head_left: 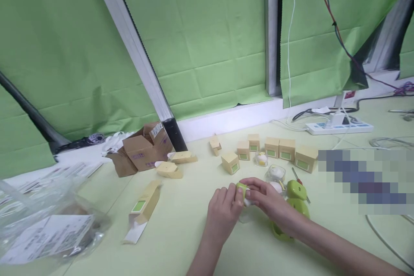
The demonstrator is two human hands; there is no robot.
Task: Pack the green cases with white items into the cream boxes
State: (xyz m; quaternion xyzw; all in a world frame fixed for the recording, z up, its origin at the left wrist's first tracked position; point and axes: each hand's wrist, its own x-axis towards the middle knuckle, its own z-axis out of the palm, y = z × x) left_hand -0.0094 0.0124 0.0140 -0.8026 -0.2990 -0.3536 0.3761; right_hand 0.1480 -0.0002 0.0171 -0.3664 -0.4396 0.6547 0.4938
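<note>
A small green-and-white object is held up in front of me between both hands, too covered by fingers to name. My left hand is closed around its green side. The fingers of my right hand pinch its white side. Just below the hands, a clear plastic piece shows partly on the table. By my right wrist lie a green rounded case and a green piece with an opening, partly behind my arm. Clear round packs with white items sit beyond my right hand.
Small tan boxes stand in a row at the back. Opened tan cartons and a brown cardboard box are on the left, near a plastic bag. A red-handled tool and a power strip are on the right.
</note>
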